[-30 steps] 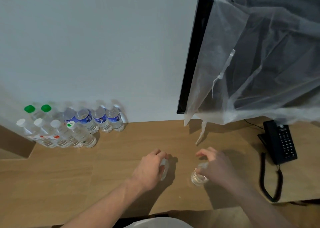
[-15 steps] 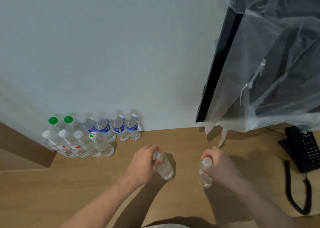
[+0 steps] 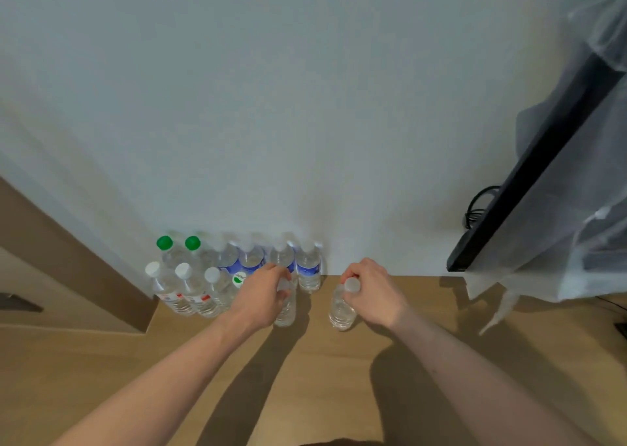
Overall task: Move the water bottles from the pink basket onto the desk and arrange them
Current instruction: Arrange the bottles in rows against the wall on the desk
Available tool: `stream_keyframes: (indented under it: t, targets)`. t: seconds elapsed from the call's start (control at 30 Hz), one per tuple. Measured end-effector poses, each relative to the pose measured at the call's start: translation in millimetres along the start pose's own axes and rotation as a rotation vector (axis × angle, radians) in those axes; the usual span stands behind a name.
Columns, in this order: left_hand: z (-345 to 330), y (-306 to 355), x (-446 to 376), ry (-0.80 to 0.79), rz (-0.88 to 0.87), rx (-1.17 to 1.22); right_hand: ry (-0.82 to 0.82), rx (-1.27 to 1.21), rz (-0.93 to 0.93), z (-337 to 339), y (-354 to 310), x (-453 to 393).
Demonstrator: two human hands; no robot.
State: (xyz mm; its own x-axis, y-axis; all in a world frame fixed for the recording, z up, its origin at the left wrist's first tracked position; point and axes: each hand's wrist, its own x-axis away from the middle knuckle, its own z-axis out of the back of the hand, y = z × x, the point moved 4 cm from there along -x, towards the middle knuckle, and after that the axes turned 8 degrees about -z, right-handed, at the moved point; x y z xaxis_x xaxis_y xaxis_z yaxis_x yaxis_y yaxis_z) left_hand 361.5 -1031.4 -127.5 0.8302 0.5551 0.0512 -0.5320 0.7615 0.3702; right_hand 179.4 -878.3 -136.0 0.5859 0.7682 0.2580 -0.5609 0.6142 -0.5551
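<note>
A: Where is the job, would you say?

B: Well along, I'd judge. On the wooden desk [image 3: 339, 377], a cluster of water bottles [image 3: 217, 276] already stands against the wall, just beyond and to the left of the left hand [image 3: 259, 298]. Two more are being brought up to join it. The pink basket is out of view.

A: And what are the hands doing?

B: Both arms reach forward, side by side. The left hand is curled round the neck of a clear bottle [image 3: 285, 310], upright, just in front of the blue-labelled bottles [image 3: 307, 269] in the back row. The right hand [image 3: 371, 293] pinches the white cap and neck of a second clear bottle [image 3: 341, 310], which tilts a little toward the left hand.

A: Are they set down?

B: I cannot tell whether either base touches the desk.

A: What does the next move call for?

B: Probably standing the left one beside the front row, then straightening the right one and tucking it in next to it, without knocking the neighbours
</note>
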Motion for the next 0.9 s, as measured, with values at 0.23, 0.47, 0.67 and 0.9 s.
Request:
stream_keyframes:
  t: [0.23, 0.47, 0.67, 0.9]
  targets:
    - [2.1, -32.3, -16.4, -0.025, 0.018, 0.006, -0.051, 0.083, -0.026, -33.5, -41.3, -41.0]
    - [-4.1, -45.9, -26.3, -0.060, 0.002, 0.000, -0.073, 0.072, -0.022, -57.0, -61.1, -59.5]
    - [-9.2, -50.9, -31.1, -0.076, -0.019, 0.030, -0.047, 0.040, -0.020, -68.2, -71.5, -66.2]
    - [-10.3, -52.5, -28.6, -0.064, -0.060, 0.044, -0.024, 0.013, -0.004, -70.9, -77.3, -64.2]
